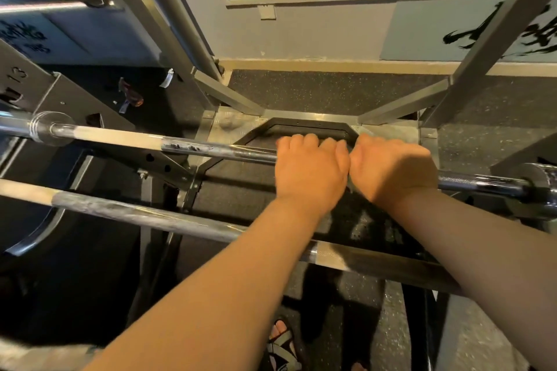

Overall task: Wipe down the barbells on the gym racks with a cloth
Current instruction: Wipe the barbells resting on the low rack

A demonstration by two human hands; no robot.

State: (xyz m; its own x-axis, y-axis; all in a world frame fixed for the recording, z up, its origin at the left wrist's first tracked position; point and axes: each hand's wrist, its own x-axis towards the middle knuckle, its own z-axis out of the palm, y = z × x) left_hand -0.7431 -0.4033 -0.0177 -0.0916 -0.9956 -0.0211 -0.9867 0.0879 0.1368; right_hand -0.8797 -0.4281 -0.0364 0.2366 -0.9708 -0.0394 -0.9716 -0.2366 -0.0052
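**Forearms (211,295) over near barbell (135,214), grip on far barbell (187,146)**

Near barbell: dull grey shaft, runs under both arms. Far barbell: chrome, scuffed knurl, collar at left beside rack upright (69,93). Left hand (310,172) and right hand (391,169) curl over its shaft, side by side, touching, right of centre.

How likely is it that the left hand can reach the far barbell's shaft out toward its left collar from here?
Probably yes. The left hand grips the far barbell beside the right hand, and the shaft toward the left collar lies bare.
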